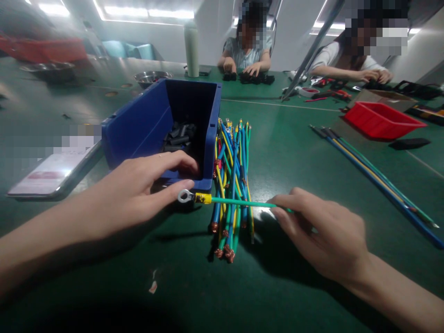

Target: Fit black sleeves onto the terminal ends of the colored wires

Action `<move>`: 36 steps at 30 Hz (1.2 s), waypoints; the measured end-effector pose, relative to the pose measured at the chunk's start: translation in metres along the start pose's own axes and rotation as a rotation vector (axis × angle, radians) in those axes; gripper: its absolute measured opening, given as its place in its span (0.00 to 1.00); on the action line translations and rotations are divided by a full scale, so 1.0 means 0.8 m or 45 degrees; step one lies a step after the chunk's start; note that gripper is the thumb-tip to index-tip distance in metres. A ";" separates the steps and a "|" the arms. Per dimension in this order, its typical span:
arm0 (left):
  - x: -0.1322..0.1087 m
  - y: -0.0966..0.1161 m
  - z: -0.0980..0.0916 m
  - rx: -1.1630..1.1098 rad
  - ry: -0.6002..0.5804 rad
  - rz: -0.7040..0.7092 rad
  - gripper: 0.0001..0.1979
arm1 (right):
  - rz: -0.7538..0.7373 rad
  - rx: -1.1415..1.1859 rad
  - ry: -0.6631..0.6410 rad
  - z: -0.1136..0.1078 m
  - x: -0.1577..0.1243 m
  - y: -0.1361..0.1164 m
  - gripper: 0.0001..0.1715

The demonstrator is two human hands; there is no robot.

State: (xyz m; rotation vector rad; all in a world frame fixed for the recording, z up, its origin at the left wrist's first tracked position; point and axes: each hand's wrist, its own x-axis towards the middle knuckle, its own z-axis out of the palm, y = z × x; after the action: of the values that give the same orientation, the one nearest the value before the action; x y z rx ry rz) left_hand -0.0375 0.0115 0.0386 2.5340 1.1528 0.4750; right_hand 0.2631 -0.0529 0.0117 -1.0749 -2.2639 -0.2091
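Note:
My right hand (322, 236) pinches a green wire (243, 202) and holds it level over the green table. The wire's free end, with a yellow sleeve and a metal ring terminal (185, 196), points left. My left hand (138, 189) reaches over the low front lip of a blue bin (138, 125). Its fingers are stretched toward the small black parts (180, 136) inside and hold nothing. Its thumb lies just beside the ring terminal. Under the held wire lies a bundle of blue, yellow and green wires (231, 185) with copper ends.
A phone (55, 173) lies left of the bin. Long cables (374, 178) and a red tray (381, 119) are at the right. Two other people work at the far side of the table, near a metal bowl (151, 77) and a bottle (191, 48).

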 end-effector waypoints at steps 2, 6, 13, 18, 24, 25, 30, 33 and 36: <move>0.000 0.002 0.001 0.031 -0.005 0.050 0.10 | -0.025 -0.028 0.031 0.000 0.001 0.000 0.12; 0.000 0.002 0.003 0.105 -0.010 0.143 0.10 | -0.067 -0.063 0.056 0.003 0.003 0.000 0.15; 0.000 0.004 0.007 0.248 0.070 0.184 0.11 | -0.084 -0.070 0.080 0.003 0.002 -0.002 0.15; 0.002 0.006 0.010 0.241 0.084 0.195 0.11 | -0.092 -0.082 0.089 0.005 0.003 0.000 0.15; 0.002 0.005 0.011 0.293 0.084 0.161 0.16 | -0.116 -0.057 0.070 0.006 0.003 -0.002 0.15; 0.001 0.005 0.011 0.288 0.074 0.159 0.16 | -0.122 -0.060 0.070 0.006 0.003 -0.003 0.15; 0.001 0.009 0.009 0.265 0.004 0.090 0.16 | -0.123 -0.050 0.071 0.005 0.003 -0.003 0.15; 0.001 0.010 0.007 0.323 -0.013 0.062 0.19 | -0.120 -0.053 0.068 0.006 0.002 -0.003 0.15; 0.000 0.008 0.007 0.386 -0.001 0.084 0.23 | -0.121 -0.044 0.067 0.006 0.002 -0.003 0.15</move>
State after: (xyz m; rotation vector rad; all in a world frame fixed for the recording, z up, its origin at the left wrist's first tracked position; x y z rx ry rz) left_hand -0.0311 0.0067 0.0362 2.8363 1.2248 0.3358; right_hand 0.2583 -0.0519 0.0094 -0.9690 -2.2733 -0.3129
